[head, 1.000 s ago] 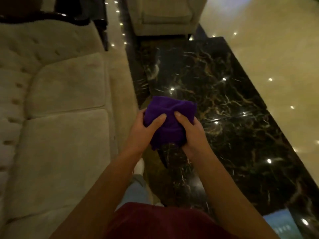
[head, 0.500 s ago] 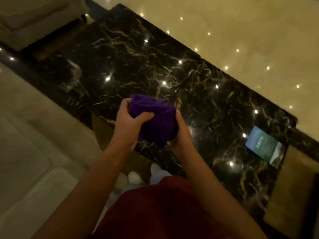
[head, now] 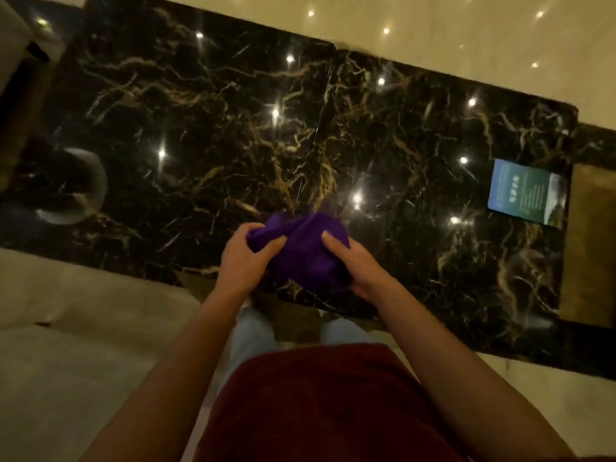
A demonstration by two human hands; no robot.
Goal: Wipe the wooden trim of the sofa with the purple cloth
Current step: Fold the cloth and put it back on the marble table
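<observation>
Hands bunch the cloth over the table

Both hands, left hand (head: pixel 241 258) and right hand (head: pixel 355 261), clutch the cloth (head: pixel 301 251) between them above the marble table (head: pixel 200 111), likely folding a wiping pad; sofa (head: pixel 66 328) at left; trim unseen.

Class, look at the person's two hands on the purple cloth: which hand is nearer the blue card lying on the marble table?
The right hand. It grips the purple cloth on the side toward the blue card; the left hand grips the far side.
</observation>
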